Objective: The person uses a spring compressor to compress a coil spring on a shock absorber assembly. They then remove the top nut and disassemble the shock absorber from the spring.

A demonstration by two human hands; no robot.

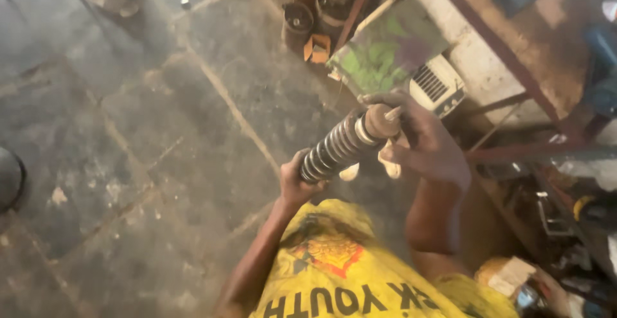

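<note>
two hands hold one coil-spring shock absorber (340, 144) at the centre of the frame, tilted from lower left up to upper right, above a stained concrete floor (148, 138). the left hand (297, 183) is wrapped shut around the lower end of the spring. the right hand (421, 141) is closed over the upper cap, where a thin rod (392, 114) sticks out; a pale rag (385, 164) hangs beneath it. the step in hand appears to be holding and inspecting the part. a further move would call for a firm hold at both ends. a cluttered bench (514, 54) fills the upper right.
</note>
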